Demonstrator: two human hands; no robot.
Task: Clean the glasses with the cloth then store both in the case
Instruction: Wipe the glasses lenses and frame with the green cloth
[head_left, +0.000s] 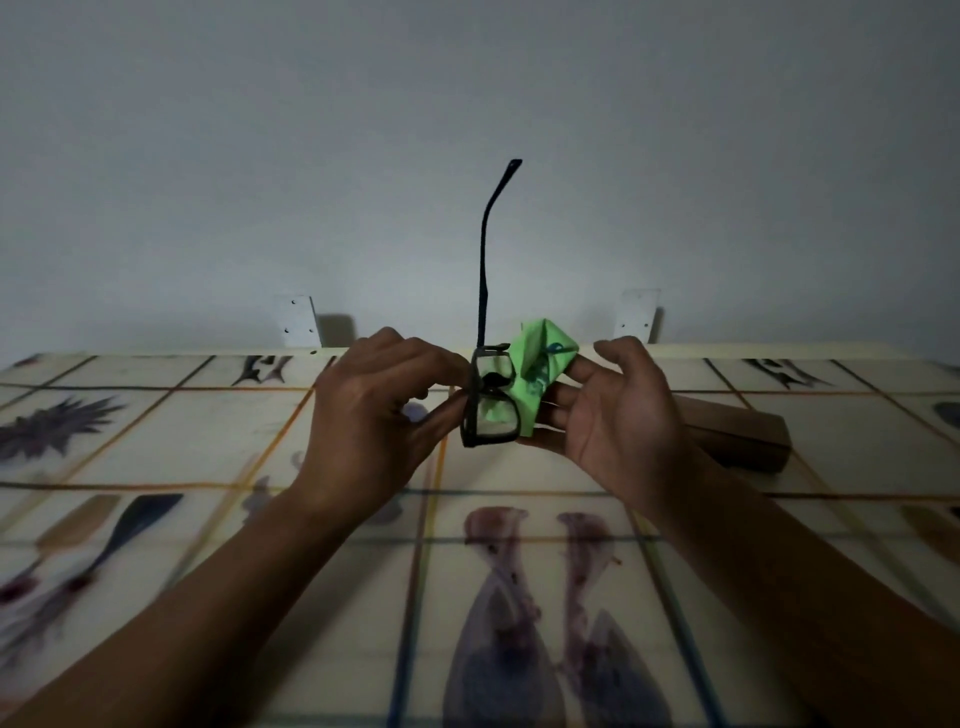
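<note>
Above the table (208, 441), left fingers (441, 410) pinch the glasses (491, 410); right fingers (582, 374) clasp the cloth (540, 364).

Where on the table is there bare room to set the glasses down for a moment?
Open tabletop lies left of the left hand and in front, between the forearms. The right is tighter: the brown case lies beyond the right hand, which holds the green cloth against the glasses.
</note>
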